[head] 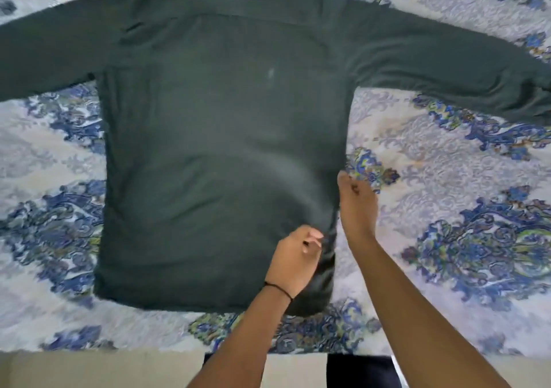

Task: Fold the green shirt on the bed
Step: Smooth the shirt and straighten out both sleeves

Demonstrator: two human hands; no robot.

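Green shirt (pixel 220 137) flat on bed (pixel 447 196), sleeves spread; left hand (pixel 293 261) and right hand (pixel 356 202) pinch its right edge.

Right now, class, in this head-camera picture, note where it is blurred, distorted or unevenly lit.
Head view: motion blur throughout, strongest in the bedspread pattern at lower left; sleeves of the green shirt seem bowed by the wide lens; a pale sheen crosses its lower half.

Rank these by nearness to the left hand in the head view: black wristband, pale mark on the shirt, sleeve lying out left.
1. Black wristband, on the wrist of the left hand.
2. Pale mark, mid-back of the green shirt, up the bed.
3. Left sleeve, its end far out at the left edge.
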